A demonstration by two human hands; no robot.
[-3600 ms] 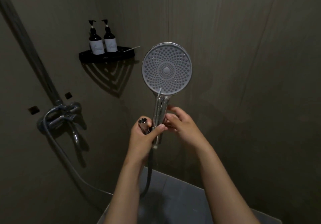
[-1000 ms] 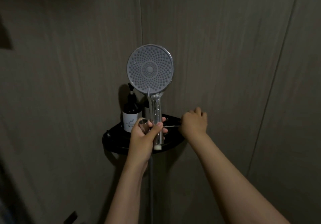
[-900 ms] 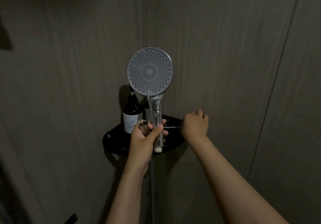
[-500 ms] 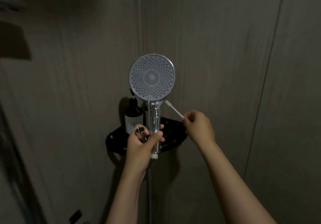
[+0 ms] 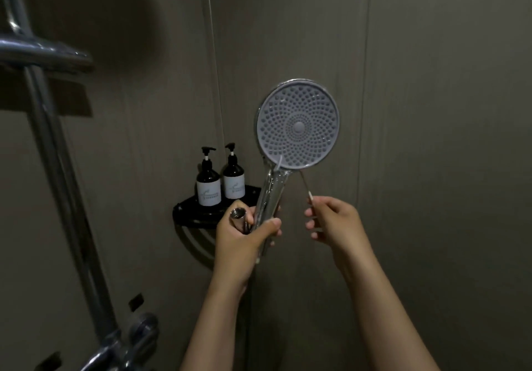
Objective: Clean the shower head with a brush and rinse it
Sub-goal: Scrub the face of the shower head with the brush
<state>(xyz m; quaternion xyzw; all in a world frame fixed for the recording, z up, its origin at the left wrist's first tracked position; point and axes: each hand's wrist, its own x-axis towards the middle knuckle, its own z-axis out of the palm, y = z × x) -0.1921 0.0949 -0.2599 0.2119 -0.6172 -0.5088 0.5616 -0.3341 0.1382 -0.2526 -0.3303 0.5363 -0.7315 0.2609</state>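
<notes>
A round shower head point(image 5: 298, 127) with a grey nozzle face points toward me, detached from its hose. My left hand point(image 5: 244, 234) grips its chrome handle point(image 5: 269, 198) together with the hose's metal end fitting point(image 5: 238, 215). My right hand point(image 5: 335, 222) pinches a thin white brush point(image 5: 305, 185) by its handle. The brush runs up toward the lower right rim of the shower head, and its tip is hidden behind that rim.
A black corner shelf point(image 5: 201, 212) holds two dark pump bottles point(image 5: 220, 182) just left of my left hand. A chrome riser pipe point(image 5: 60, 183) with a bracket and the mixer tap point(image 5: 123, 344) stand at the left. Grey tiled walls surround everything.
My right hand took the brush off the corner shelf and brought it up under the shower head. The shower head has shifted right of the shelf, uncovering both bottles.
</notes>
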